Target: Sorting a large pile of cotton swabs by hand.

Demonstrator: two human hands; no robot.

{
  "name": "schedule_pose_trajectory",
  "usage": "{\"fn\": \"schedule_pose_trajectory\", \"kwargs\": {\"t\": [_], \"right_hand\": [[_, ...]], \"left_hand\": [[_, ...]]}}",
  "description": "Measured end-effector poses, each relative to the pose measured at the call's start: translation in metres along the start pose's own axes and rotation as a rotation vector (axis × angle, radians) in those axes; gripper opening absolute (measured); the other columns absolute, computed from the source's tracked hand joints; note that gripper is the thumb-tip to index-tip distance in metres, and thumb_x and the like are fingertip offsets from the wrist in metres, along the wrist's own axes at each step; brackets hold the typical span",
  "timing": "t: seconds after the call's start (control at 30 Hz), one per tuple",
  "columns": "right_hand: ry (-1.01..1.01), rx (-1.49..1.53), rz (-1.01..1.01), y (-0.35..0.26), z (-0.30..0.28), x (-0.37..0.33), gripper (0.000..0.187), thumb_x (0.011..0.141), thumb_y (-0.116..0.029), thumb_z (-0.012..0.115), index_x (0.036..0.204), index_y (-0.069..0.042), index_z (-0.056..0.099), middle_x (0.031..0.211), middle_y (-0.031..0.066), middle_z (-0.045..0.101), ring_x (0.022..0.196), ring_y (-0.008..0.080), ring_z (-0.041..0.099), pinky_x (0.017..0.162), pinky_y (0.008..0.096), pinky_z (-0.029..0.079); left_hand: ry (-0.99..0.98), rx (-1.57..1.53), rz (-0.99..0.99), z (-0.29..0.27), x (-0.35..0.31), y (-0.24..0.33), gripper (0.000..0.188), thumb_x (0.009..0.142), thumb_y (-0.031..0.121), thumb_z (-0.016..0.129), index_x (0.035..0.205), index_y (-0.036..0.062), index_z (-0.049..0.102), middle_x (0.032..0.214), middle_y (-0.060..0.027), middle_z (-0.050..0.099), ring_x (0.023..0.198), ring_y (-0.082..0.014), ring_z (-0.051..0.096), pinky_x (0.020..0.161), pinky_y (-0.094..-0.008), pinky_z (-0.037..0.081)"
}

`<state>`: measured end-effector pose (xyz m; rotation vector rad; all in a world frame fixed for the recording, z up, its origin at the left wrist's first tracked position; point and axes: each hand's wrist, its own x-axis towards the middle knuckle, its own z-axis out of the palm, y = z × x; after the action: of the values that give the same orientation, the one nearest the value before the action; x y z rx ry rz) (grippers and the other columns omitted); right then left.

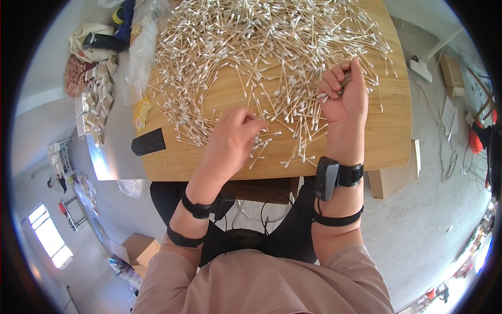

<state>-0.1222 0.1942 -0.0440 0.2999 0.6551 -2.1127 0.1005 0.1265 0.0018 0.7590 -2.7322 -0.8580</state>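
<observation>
A wide heap of cotton swabs (246, 36) with thin wooden sticks and white tips covers most of the wooden table. My left hand (232, 138) is low over the near edge of the heap, thumb and fingers pinched together at a cotton swab whose white tip shows by the thumb. Several loose swabs lie just right of it. Palm up, my right hand (346, 97) rests at the heap's right side, its fingers curled around a small bunch of cotton swabs; white tips poke out beside the fingers. Black straps with small devices sit on both forearms.
On the table's left lie a black flat piece (148, 142), a yellow packet (141, 112) and clear plastic bags (142, 57). Further left is a pile of small packs (98, 99). Cardboard (395, 170) leans below the table's right corner; a power strip (420, 69) is beyond it.
</observation>
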Motion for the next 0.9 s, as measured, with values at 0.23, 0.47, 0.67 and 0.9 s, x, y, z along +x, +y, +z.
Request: {"fn": "schedule_pose_trajectory", "kwargs": {"t": [0.23, 0.47, 0.67, 0.9], "right_hand": [[-0.007, 0.024, 0.014, -0.004, 0.000, -0.001, 0.027, 0.098, -0.029, 0.044, 0.079, -0.009, 0.045, 0.064, 0.0022, 0.040, 0.052, 0.0114, 0.035, 0.042, 0.0230, 0.026], [-0.106, 0.043, 0.094, 0.001, 0.004, -0.003, 0.030, 0.099, -0.030, 0.041, 0.078, -0.008, 0.045, 0.065, 0.0043, 0.043, 0.053, 0.0127, 0.038, 0.042, 0.0232, 0.029], [-0.123, 0.211, 0.403, 0.036, 0.026, -0.012, 0.037, 0.099, -0.037, 0.038, 0.084, -0.005, 0.051, 0.072, 0.0096, 0.054, 0.060, 0.0182, 0.052, 0.052, 0.0279, 0.048], [-0.258, 0.046, 0.334, 0.030, 0.011, -0.005, 0.037, 0.098, -0.039, 0.040, 0.091, -0.004, 0.051, 0.071, 0.0060, 0.050, 0.056, 0.0142, 0.045, 0.046, 0.0248, 0.034]], "left_hand": [[-0.021, 0.198, 0.245, 0.009, 0.027, -0.005, 0.019, 0.063, -0.003, 0.066, 0.079, 0.0068, 0.064, 0.088, -0.0058, 0.055, 0.085, -0.0249, 0.056, 0.072, -0.0365, 0.047], [0.246, -0.122, 0.079, -0.023, 0.046, -0.015, 0.013, 0.073, 0.001, 0.070, 0.084, 0.0054, 0.063, 0.081, -0.0036, 0.060, 0.076, -0.0183, 0.059, 0.068, -0.0283, 0.048], [0.231, -0.931, -0.218, -0.046, 0.079, 0.020, 0.016, 0.083, 0.010, 0.068, 0.096, 0.0029, 0.061, 0.082, -0.0018, 0.063, 0.073, -0.0087, 0.059, 0.067, -0.0193, 0.047], [0.376, -0.342, -0.156, -0.047, 0.066, 0.006, 0.018, 0.092, 0.009, 0.054, 0.109, 0.0025, 0.058, 0.091, -0.0039, 0.063, 0.079, -0.0102, 0.060, 0.069, -0.0221, 0.049]]}}
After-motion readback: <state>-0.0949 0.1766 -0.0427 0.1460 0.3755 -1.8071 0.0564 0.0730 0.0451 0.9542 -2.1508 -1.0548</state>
